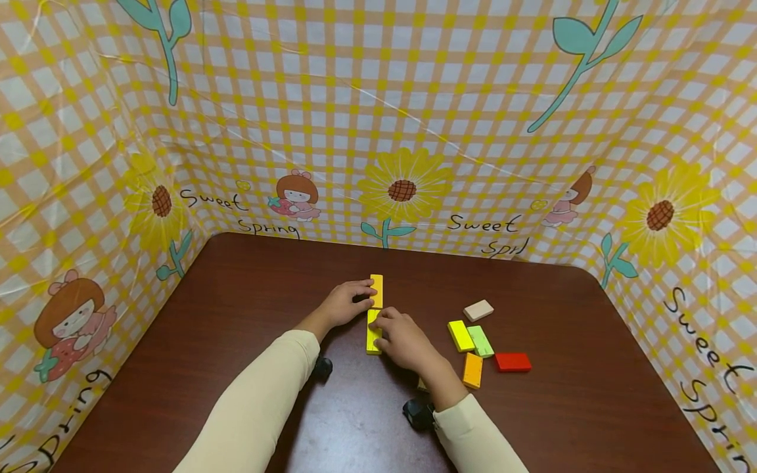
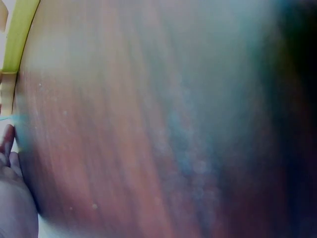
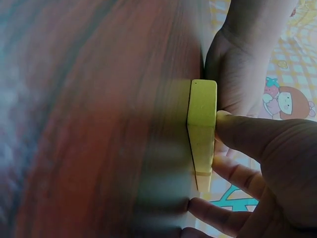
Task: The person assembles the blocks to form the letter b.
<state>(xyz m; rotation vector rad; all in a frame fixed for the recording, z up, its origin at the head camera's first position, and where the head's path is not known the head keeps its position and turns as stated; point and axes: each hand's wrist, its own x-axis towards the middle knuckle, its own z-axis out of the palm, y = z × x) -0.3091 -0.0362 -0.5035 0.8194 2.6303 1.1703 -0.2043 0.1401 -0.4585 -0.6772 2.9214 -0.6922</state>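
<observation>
A yellow-orange block lies flat on the dark table, its near end meeting a bright yellow block in one straight line. My left hand reaches in from the left, its outstretched fingers touching the side and top of the yellow-orange block. From the right, my right hand rests its thumb and fingertips on the bright yellow block. The right wrist view shows the thumb and a finger against this yellow block. Only part of the left hand appears in the blurred left wrist view.
Right of the hands lie another yellow block, a light green block, an orange block, a red block and a pale wooden block. A further block is mostly hidden beneath the right wrist. Patterned cloth surrounds the table.
</observation>
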